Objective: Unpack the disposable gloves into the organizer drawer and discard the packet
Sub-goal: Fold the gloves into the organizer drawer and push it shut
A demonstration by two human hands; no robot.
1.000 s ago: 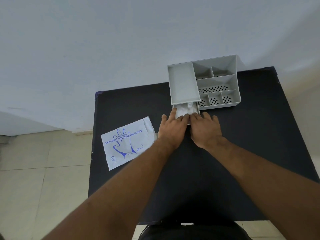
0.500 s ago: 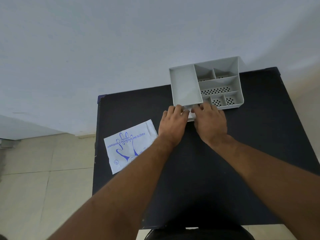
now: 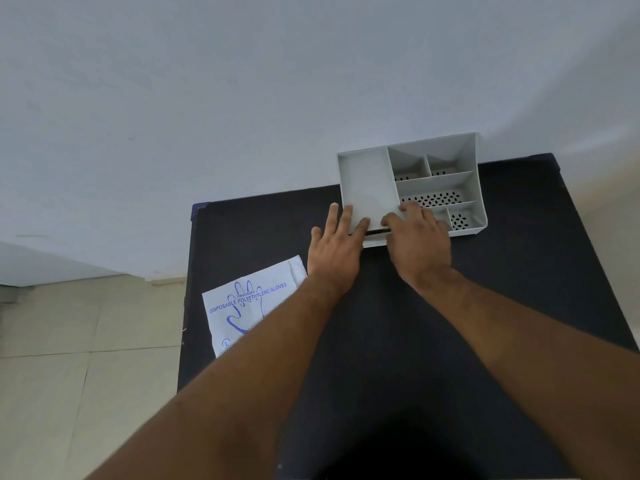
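Observation:
A grey organizer with several compartments stands at the table's far edge by the wall. Its drawer at the front left is pushed almost fully in, with only a thin dark gap showing. The gloves are hidden inside. My left hand lies flat, fingers spread, against the drawer's left front corner. My right hand presses on the drawer front and the organizer's lower edge. The white glove packet with blue print lies flat on the table's left side, partly under my left forearm.
The black table stands against a white wall. Beige floor tiles lie to the left, beyond the table's left edge. The packet sits close to that edge.
Both hands have pushed the drawer inward. The white gloves seen in the open drawer a second ago are now out of sight inside the organizer.

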